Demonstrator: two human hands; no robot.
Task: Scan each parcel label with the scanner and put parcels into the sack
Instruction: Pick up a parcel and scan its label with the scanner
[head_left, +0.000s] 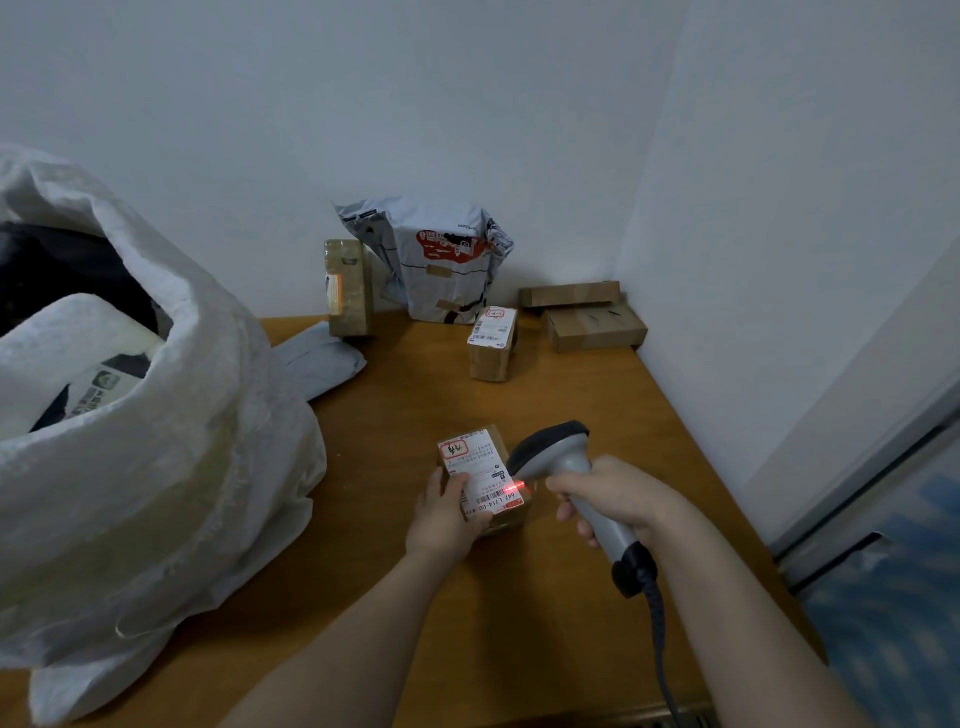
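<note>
Curls left hand (444, 514) round box (488, 475) — wraps right hand (618, 496) round scanner (558, 457), red beam (517, 487) on label (475, 457).

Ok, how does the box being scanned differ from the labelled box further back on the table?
The near box is gripped by the left hand; the far box stands untouched. The scanner in the right hand throws a red line on the near box's barcode; the far box has none. Both are small brown cartons with white labels on top.
</note>
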